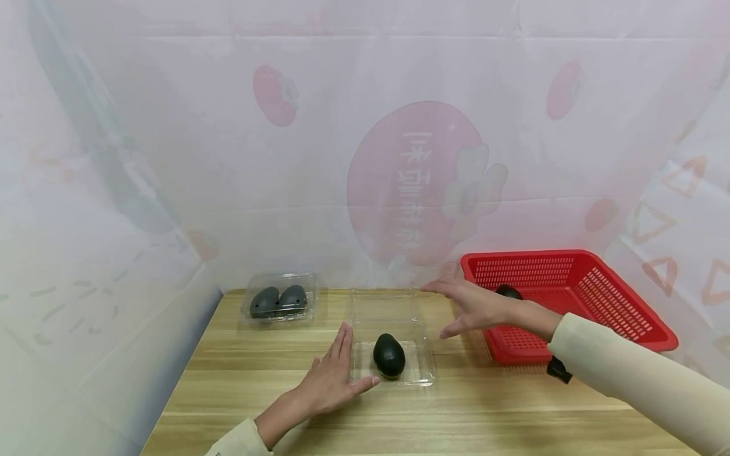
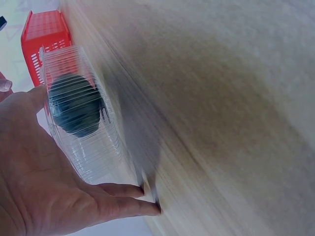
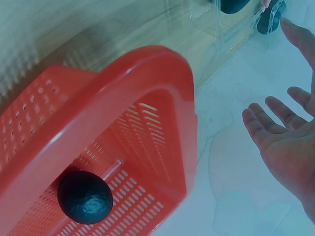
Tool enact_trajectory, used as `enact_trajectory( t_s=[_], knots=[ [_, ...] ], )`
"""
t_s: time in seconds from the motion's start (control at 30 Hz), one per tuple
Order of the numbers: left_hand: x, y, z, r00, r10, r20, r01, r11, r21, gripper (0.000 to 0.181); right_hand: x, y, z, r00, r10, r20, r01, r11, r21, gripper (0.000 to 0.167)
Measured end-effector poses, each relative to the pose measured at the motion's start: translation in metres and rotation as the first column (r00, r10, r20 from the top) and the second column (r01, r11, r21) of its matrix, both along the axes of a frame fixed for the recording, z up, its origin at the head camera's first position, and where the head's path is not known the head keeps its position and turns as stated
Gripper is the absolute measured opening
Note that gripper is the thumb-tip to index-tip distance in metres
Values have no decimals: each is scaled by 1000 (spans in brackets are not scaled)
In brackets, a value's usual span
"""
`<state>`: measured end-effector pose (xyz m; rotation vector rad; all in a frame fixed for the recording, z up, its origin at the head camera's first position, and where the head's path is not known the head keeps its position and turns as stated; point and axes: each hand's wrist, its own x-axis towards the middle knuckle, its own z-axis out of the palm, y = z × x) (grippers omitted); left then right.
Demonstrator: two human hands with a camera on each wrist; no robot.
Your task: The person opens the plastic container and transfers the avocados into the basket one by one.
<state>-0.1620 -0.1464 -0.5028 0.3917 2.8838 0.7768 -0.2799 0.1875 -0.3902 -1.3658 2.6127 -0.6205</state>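
Observation:
A clear plastic clamshell box [image 1: 421,381] lies open on the table, its lid [image 1: 382,305] folded back toward the wall. Inside its near half sits one dark avocado [image 1: 390,356]. My left hand [image 1: 326,383] is at the box's left side, fingers straight and thumb at the near edge. In the left wrist view, two fingertips [image 2: 147,209] of it reach the tabletop, and the avocado shows through the box wall. My right hand [image 1: 470,305] hovers between the lid and the red basket [image 1: 633,310], fingers spread and holding nothing.
Another avocado [image 1: 509,292] lies in the red basket at the right, partly hidden by the right forearm. At the back left stands a closed clear box [image 1: 310,296] with two dark avocados. A printed cloth wall [image 1: 319,177] rises behind the wooden table [image 1: 245,367].

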Motion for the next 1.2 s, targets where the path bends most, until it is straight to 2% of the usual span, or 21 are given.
enact_trajectory(
  t_s=[0.2, 0.4, 0.77, 1.03, 1.2],
  knots=[
    [0, 0, -1, 1000, 2, -5, -2, 1000, -2, 116, 4, -7, -1, 1000, -1, 5, 1, 1000, 23, 92],
    [0, 0, -1, 1000, 4, -9, -4, 1000, -4, 116, 7, -12, -3, 999, 29, 26, -30, 999, 25, 92],
    [0, 0, -2, 1000, 2, -4, -2, 1000, -3, 117, 12, -22, -16, 997, 74, -28, -73, 997, 37, 89],
    [0, 0, -2, 1000, 3, 2, -3, 1000, -1, 118, 15, -27, -21, 994, 103, -20, -102, 994, 43, 87],
    [0, 0, -1, 1000, 4, 10, -4, 1000, -2, 118, 17, -32, -22, 995, 94, -18, -93, 994, 50, 86]
  ],
)
